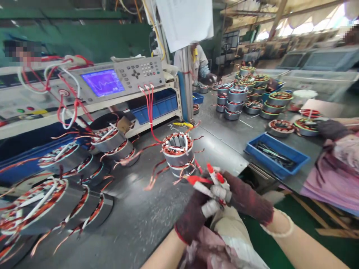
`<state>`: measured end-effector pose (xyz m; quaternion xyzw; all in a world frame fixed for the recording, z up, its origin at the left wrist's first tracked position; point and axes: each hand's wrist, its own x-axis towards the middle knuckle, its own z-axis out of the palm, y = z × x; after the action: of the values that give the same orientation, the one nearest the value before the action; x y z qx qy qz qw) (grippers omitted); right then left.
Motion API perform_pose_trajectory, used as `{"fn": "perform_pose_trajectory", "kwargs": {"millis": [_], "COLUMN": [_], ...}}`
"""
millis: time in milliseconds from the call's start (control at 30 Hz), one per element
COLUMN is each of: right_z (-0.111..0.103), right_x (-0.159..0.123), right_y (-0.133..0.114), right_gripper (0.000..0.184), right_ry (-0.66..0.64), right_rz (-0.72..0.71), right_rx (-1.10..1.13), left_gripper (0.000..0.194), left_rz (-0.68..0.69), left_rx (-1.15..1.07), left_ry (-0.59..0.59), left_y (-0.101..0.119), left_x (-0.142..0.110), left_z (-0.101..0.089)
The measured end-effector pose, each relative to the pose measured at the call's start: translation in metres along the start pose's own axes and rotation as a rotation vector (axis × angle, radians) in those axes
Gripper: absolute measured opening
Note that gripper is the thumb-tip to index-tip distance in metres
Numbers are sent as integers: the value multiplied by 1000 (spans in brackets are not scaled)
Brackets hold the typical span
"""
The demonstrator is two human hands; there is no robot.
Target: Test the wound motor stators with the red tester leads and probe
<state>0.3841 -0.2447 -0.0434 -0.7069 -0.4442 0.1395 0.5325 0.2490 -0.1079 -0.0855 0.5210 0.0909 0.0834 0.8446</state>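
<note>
My left hand, in a dark glove with whitish tape on the fingers, is closed at the table's front edge. Pressed against it, my right hand is closed too, in the same kind of glove. Between their fingers stick out red test clips; which fingers grip which clip is partly hidden. Just beyond stand stacked motor stators, with copper windings, white ties and loose wire ends spreading onto the table. Red test leads run down from the tester behind the stators.
More stators lean in rows at the left. Stator stacks fill the right table, near a blue bin of dark strips. A co-worker's gloved hand touches a stator at the right. Another person works behind the post.
</note>
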Motion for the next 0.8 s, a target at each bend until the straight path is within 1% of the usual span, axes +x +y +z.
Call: {"fn": "perform_pose_trajectory", "kwargs": {"millis": [67,133,200,233,300,367,433,467,533,600,700,767,800], "right_z": [-11,-30,-48,-54,-59,-57,-51,-47,-41,-36,-32,-33,-35], "right_x": [10,34,63,78,100,114,122,124,129,134,139,139,137], "right_y": [-11,-14,-13,-12,-10,-9,-11,-13,-17,-22,-26,-25,-24], "right_gripper": [57,61,60,57,51,49,50,51,52,53,57,59,60], "right_ry": [16,90,154,150,72,-18,-57,-60,-41,-12,9,16,18], "right_rz": [-20,11,124,187,271,288,284,282,283,285,269,248,239], "right_rx": [-93,-318,-619,-750,-905,-942,-933,-926,-915,-906,-879,-857,-846], "left_gripper": [63,58,56,51,40,38,41,41,41,41,40,42,45], "left_rz": [44,53,-1,-34,-96,-144,-185,-203,-223,-223,-151,-110,-97], "left_rx": [-82,-123,-103,-72,-15,15,24,28,33,15,-54,-46,-7], "left_ry": [108,192,179,160,92,25,-22,-22,-4,20,71,161,221], "left_y": [12,22,28,29,32,37,46,51,60,65,59,52,49], "left_x": [-4,-9,-22,-30,-50,-67,-79,-82,-85,-87,-90,-92,-93], "left_z": [8,8,3,-1,-12,-22,-30,-32,-31,-27,-24,-28,-32]}}
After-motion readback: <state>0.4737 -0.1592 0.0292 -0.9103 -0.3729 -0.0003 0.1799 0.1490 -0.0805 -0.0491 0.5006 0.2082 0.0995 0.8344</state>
